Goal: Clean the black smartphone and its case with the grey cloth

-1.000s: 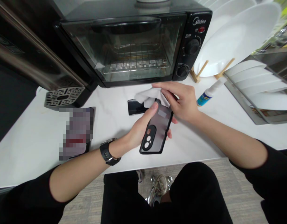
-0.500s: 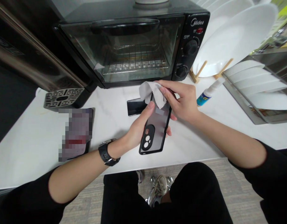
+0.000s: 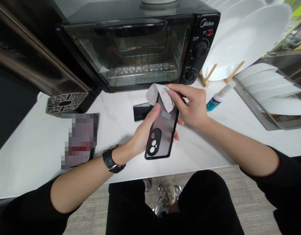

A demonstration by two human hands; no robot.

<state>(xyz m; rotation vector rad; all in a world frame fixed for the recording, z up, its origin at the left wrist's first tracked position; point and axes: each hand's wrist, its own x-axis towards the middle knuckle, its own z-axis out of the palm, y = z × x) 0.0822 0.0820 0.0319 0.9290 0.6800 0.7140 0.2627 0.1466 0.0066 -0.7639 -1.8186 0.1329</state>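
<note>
Since the translucent phone case [image 3: 165,129] looks light, stiff and slick, best held by its edges, the left hand [image 3: 140,138] grips it closed, lifted above the bench [image 3: 30,156] near its front edge, while the right hand [image 3: 189,106] closes a soft grey microfiber cloth [image 3: 158,96] on its top end.

One head-worn camera looks forward and down from close above the left hand [image 3: 142,133] and right hand [image 3: 189,107], facing the white marble surface [image 3: 42,156] and black toaster oven [image 3: 130,55].
</note>
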